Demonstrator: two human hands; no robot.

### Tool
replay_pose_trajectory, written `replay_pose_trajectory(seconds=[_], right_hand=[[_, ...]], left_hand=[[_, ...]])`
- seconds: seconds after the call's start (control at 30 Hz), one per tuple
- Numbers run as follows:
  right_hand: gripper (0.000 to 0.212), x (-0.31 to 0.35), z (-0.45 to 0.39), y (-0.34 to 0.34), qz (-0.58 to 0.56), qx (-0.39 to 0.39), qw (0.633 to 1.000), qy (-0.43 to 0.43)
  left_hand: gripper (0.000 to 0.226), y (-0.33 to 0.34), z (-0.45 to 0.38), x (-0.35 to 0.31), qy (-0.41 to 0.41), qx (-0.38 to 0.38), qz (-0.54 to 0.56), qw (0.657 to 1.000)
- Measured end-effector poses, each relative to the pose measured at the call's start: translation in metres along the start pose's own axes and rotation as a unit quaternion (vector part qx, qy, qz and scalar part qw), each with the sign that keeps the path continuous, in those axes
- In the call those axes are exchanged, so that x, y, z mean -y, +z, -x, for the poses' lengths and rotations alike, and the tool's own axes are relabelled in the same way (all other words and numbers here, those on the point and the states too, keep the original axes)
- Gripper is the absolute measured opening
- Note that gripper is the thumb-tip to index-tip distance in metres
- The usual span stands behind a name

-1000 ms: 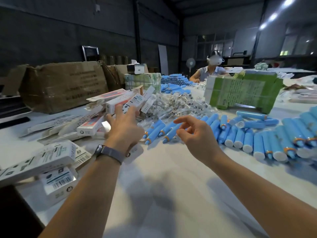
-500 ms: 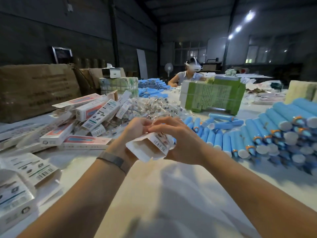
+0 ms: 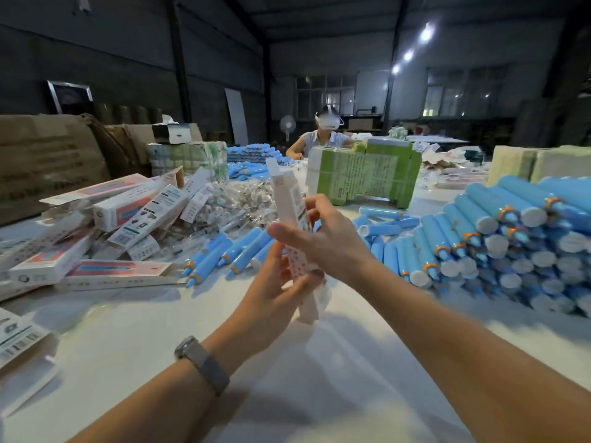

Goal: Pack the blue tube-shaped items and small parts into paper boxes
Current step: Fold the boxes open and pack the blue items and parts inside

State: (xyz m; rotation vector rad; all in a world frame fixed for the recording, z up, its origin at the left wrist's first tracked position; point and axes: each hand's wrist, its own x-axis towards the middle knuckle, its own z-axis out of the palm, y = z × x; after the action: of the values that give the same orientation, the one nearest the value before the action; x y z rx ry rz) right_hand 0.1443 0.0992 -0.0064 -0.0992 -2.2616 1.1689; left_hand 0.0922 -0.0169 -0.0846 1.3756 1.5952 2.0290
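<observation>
I hold 1 paper box (image 3: 289, 199) nearly upright over the table (image 3: 319, 378), its long axis running 12 to 6 o'clock with the open flap on top. My left hand (image 3: 281, 292) pinches its lower end and my right hand (image 3: 323, 241) curls round its middle. The loose blue tubes (image 3: 224, 254) lie just past my knuckles at 11 o'clock, nearer my left, pointing roughly toward 1.

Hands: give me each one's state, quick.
Left hand: holding the paper box near its bottom.
Right hand: holding the same box higher up.
</observation>
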Motion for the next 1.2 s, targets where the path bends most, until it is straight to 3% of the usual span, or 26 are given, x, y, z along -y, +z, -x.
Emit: replay_pose_trajectory(seconds=[0.07,0.13,0.17,0.23,0.3,0.33,0.4,0.5,0.7,0.87,1.03,1.2], right_hand=[[0.077,-0.001,0.0,-0.006,-0.016,0.073,0.997,-0.005],[0.065,-0.004,-0.001,-0.019,-0.044,0.146,0.988,-0.01],[0.053,-0.007,-0.003,-0.027,-0.061,0.153,0.986,-0.014],[0.04,-0.018,-0.009,-0.043,-0.065,0.092,0.994,-0.007],[0.029,-0.035,-0.016,-0.054,0.083,-0.019,0.996,0.037],[0.025,-0.045,-0.018,-0.058,0.213,-0.047,0.973,0.073],[0.03,-0.064,-0.014,-0.058,0.417,-0.003,0.899,0.137],[0.037,-0.081,-0.006,-0.05,0.508,0.08,0.843,0.16],[0.033,-0.085,-0.008,-0.046,0.54,0.07,0.826,0.147],[0.027,-0.082,-0.005,-0.045,0.54,0.073,0.824,0.155],[0.019,-0.067,-0.007,-0.035,0.574,0.06,0.809,0.112],[0.042,-0.057,-0.007,-0.04,0.55,0.034,0.822,0.143]], left_hand=[[0.048,-0.008,0.0,0.004,0.005,-0.023,-0.042,0.999],[0.046,-0.019,0.0,0.008,-0.003,-0.031,-0.063,0.998],[0.048,-0.024,0.0,0.01,-0.011,-0.032,-0.067,0.997],[0.055,-0.028,0.001,0.009,-0.026,-0.024,-0.074,0.997],[0.061,-0.025,0.003,0.01,-0.034,-0.018,-0.068,0.997],[0.062,-0.023,0.004,0.011,-0.038,-0.018,-0.066,0.997],[0.074,-0.022,0.005,0.014,-0.046,-0.016,-0.085,0.995],[0.087,-0.023,0.004,0.019,-0.052,-0.017,-0.122,0.991],[0.05,-0.026,0.006,0.012,-0.056,-0.014,-0.153,0.986],[0.049,-0.027,0.007,0.012,-0.031,-0.002,-0.173,0.984],[0.066,-0.03,0.005,0.02,-0.045,-0.033,-0.152,0.987],[0.051,-0.031,0.003,0.018,-0.027,-0.03,-0.137,0.99]])
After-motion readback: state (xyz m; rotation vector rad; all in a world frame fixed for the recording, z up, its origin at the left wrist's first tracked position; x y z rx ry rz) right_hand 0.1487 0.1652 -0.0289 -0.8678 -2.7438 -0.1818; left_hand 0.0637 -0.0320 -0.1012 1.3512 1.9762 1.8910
